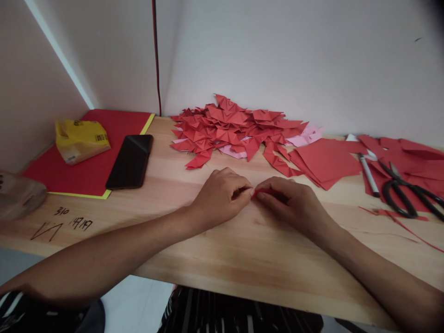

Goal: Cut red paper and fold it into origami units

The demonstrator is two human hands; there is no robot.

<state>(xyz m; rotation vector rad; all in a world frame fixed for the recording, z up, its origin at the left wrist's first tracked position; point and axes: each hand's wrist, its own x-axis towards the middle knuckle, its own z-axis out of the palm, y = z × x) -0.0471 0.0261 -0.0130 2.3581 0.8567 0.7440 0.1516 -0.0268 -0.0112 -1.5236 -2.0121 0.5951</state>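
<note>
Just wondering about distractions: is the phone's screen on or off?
Apparently off: the phone lies face up, showing only a black screen.

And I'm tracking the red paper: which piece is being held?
The small red piece pinched in the right hand, close beside the left hand; the folded heap, flat stack and sheets under the scissors all lie on the table.
</note>
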